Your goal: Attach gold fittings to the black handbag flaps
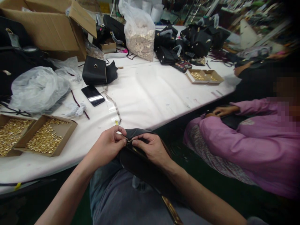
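Black bag (137, 164), gold metal pieces (44, 137), white table (145, 93), brown carton (49, 32), pink sleeve (220, 143) (patterned cloth (206, 156), blurred, seemingly grey-and-white)

Table (145, 97) free mid-span; phone (93, 95), trays (65, 138) obstruct left.

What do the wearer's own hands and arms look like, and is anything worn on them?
The left hand and right hand are ungloved. The left forearm and right forearm are bare, with no watch or bracelet visible. A greyish edge near the right elbow may be a sleeve.
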{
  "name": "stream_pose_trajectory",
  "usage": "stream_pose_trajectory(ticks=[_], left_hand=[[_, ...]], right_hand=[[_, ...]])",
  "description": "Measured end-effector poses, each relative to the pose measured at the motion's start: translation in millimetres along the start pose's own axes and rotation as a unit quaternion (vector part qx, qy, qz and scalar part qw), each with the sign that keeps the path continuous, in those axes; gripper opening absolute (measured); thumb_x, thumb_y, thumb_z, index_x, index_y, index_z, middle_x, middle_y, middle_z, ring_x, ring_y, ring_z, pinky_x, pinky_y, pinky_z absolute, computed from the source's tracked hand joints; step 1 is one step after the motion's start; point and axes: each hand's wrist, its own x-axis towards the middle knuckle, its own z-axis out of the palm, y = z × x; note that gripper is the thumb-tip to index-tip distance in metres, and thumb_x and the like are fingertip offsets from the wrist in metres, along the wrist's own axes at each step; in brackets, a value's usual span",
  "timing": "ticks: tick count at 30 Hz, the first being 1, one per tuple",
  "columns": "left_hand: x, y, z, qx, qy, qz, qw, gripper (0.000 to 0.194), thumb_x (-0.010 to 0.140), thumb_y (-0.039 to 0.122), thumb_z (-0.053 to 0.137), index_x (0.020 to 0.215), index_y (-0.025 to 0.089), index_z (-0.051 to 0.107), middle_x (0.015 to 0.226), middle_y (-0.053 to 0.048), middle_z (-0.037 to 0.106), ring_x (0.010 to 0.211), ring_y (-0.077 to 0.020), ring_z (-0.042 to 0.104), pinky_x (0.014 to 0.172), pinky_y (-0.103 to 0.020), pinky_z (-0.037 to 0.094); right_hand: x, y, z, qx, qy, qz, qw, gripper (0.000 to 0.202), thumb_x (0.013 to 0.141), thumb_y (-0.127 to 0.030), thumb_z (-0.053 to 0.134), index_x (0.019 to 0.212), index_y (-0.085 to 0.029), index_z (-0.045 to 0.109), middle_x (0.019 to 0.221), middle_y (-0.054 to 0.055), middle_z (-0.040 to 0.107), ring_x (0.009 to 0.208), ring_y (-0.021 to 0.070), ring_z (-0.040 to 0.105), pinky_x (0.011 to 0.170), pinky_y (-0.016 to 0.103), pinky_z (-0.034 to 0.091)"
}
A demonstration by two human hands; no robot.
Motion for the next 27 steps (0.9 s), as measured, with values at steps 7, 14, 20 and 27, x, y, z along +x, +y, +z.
stream_pose_trajectory(ticks=[7,14,20,27], left_hand=[[-5,-1,0.0,0.017,-0.005,0.004,1.000,0.023,0.098,0.030,0.070,0.116,0.022,0.057,0.073,0.003,0.066,0.062,-0.0138,0.049,0.057,-0.024,0.031],[-5,-1,0.3,0.036,-0.001,0.013,0.999,0.021,0.098,0.030,0.069,0.114,0.022,0.058,0.070,0.003,0.063,0.059,-0.0140,0.047,0.055,-0.025,0.028],[-10,0,3.1,0.093,0.021,0.039,0.995,0.015,0.097,0.025,0.065,0.110,0.024,0.058,0.070,0.003,0.067,0.060,-0.0159,0.051,0.057,-0.027,0.029],[-13,7,10.3,0.166,0.043,0.082,0.982,0.019,0.092,0.013,0.060,0.107,0.025,0.058,0.071,0.004,0.070,0.062,-0.0178,0.056,0.063,-0.027,0.036]], right_hand=[[1,5,5,0.045,0.002,0.009,0.999,0.027,0.086,-0.042,0.092,0.104,-0.023,0.091,0.103,0.005,0.087,0.095,0.0253,0.079,0.093,0.036,0.062],[1,8,4,0.032,-0.002,0.010,0.999,0.027,0.086,-0.042,0.092,0.104,-0.022,0.092,0.101,0.006,0.087,0.095,0.0268,0.080,0.090,0.037,0.064],[3,6,4,0.030,-0.009,0.006,0.999,0.028,0.086,-0.040,0.091,0.110,-0.025,0.091,0.106,0.004,0.087,0.103,0.0286,0.080,0.099,0.041,0.065],[7,-2,-1,0.033,-0.037,0.015,0.999,0.031,0.081,-0.039,0.095,0.108,-0.024,0.091,0.108,0.005,0.087,0.107,0.0297,0.080,0.104,0.044,0.064]])
